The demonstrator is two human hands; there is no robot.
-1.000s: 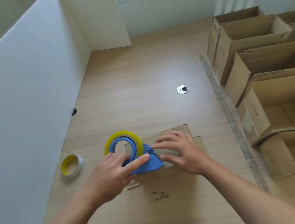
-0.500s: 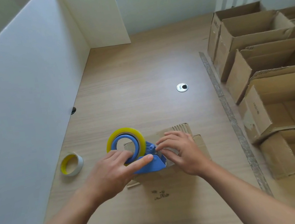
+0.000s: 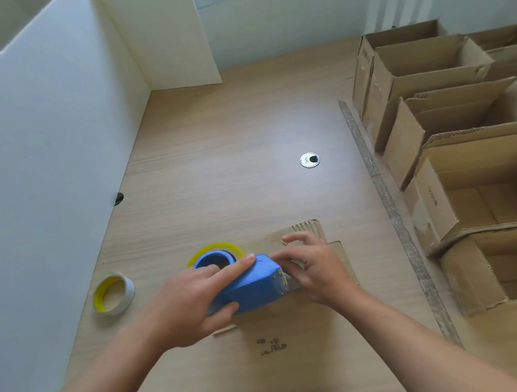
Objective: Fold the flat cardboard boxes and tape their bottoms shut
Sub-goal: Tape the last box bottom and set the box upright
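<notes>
Here the left hand [image 3: 186,305] grips the blue plastic tape dispenser [image 3: 250,288] on the brown cardboard box [image 3: 286,331]. Its long axis runs left-right and its blade end points right. There the right hand [image 3: 317,270] has bent fingers; whether they pinch anything cannot be told.

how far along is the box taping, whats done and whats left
Done: several folded boxes stand in a row on the right. In hand: left hand grips the tape dispenser on the current box, right hand at its cutter. Left: this seam; no flat stock in view.

Wooden desk [image 3: 228,153], white partition [image 3: 29,161], white wall [image 3: 307,6]
</notes>
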